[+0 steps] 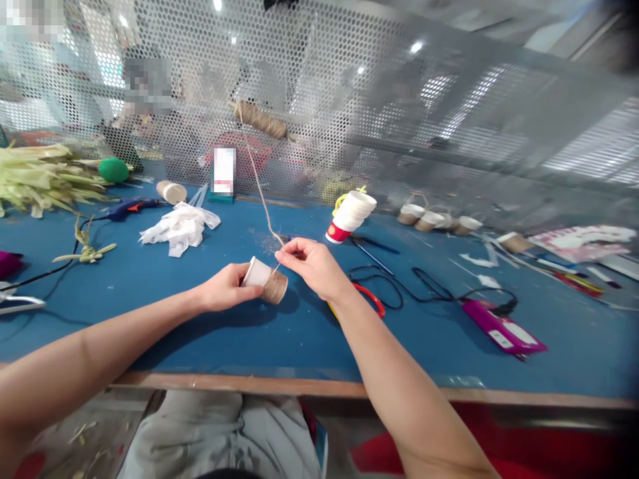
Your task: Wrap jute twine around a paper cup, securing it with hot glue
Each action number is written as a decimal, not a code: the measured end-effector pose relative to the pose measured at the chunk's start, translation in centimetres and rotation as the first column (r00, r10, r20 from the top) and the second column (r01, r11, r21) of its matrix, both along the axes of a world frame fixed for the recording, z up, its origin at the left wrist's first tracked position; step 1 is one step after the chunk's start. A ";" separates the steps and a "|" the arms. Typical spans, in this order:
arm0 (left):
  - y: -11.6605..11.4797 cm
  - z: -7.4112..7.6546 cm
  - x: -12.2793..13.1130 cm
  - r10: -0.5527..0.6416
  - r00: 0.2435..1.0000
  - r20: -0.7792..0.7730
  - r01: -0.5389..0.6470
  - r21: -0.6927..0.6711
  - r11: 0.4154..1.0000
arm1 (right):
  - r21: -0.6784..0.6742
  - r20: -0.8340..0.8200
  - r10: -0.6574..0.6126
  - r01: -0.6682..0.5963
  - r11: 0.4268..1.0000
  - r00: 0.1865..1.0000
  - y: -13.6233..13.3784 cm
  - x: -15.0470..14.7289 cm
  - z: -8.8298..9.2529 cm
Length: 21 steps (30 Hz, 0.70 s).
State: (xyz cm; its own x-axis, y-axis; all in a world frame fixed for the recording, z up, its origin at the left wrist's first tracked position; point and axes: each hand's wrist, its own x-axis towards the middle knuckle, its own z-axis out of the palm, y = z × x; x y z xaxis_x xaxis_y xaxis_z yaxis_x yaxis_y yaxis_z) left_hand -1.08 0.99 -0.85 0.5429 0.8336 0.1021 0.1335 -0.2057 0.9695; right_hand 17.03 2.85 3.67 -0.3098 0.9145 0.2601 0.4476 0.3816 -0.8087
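Observation:
My left hand [230, 287] grips a small white paper cup [256, 271] lying tilted on its side above the table. Brown twine [276, 289] is wound round the cup's base half, while the rim half stays bare white. Between thumb and fingers of my right hand [308, 263], just above the cup, the twine strand [263, 199] is pinched. That strand runs up to a twine spool [260, 120] mounted on a rod at the perforated metal screen. Part of the cup is hidden by my left fingers.
A stack of paper cups [353, 211] stands tilted behind my right hand. Twine-wrapped cups [430, 219] sit at the back right. Also on the blue table are a purple power strip [503, 327], a glue gun [130, 207], white crumpled material [180, 226] and red-handled scissors [370, 299].

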 end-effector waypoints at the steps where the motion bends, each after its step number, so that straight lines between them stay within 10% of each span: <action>1: 0.0 0.0 0.0 -0.007 1.000 -0.003 0.007 0.001 1.000 | 0.006 0.010 -0.004 0.004 1.000 1.000 0.1 -0.1 -0.1; 21: -0.7 0.6 -0.1 0.010 0.994 -0.110 0.004 0.121 0.993 | -0.038 0.031 -0.009 0.011 0.999 0.999 0.2 -0.6 -1.2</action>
